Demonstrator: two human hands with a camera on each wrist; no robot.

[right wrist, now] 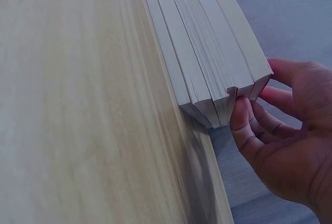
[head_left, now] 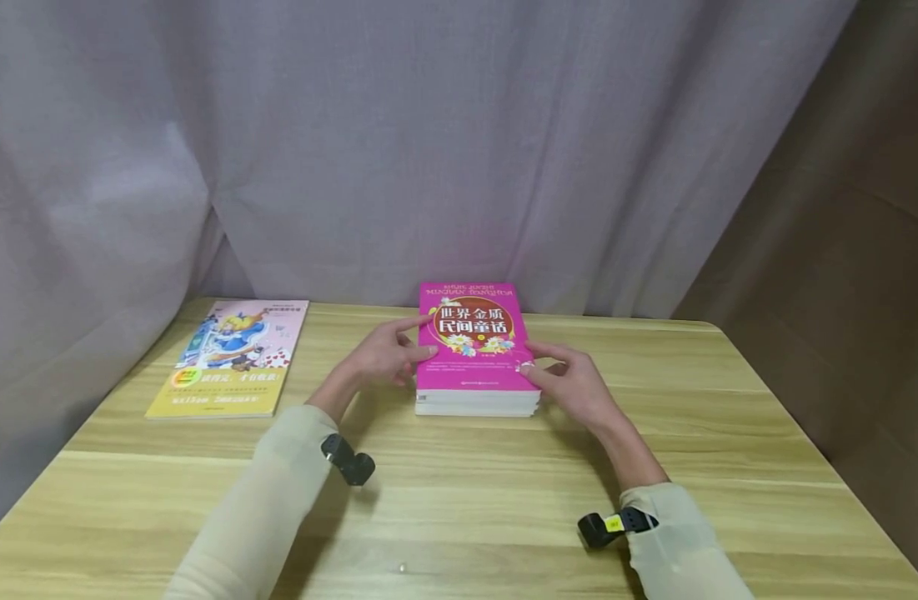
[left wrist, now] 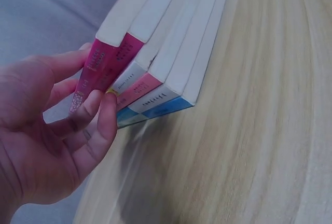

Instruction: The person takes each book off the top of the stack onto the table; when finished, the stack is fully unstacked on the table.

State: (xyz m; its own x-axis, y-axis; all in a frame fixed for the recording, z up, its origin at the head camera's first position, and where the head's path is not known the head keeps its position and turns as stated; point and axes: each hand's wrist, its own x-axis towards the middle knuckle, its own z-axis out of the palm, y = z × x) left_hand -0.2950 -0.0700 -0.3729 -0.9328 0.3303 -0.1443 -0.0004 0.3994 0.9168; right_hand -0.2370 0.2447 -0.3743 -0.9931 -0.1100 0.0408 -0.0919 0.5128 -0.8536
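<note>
A stack of several paperback books (head_left: 478,403) lies near the table's back edge, a magenta book (head_left: 466,379) on top. My left hand (head_left: 383,354) grips the upper magenta books from the left; its thumb and index fingertip rest on the cover, other fingers curl against the magenta spines (left wrist: 108,63). At the opposite side, my right hand (head_left: 579,387) pinches the upper books, with the thumb on the cover and bent fingers against the page edges (right wrist: 241,92). Lower spines, white, pink and blue, show in the left wrist view. The hands partly hide how many books they hold.
Left of the stack, a thinner pink and yellow book (head_left: 229,362) lies flat on the wooden table (head_left: 459,500). A grey curtain (head_left: 368,150) hangs right behind the back edge. Each wrist wears a small black camera (head_left: 349,460).
</note>
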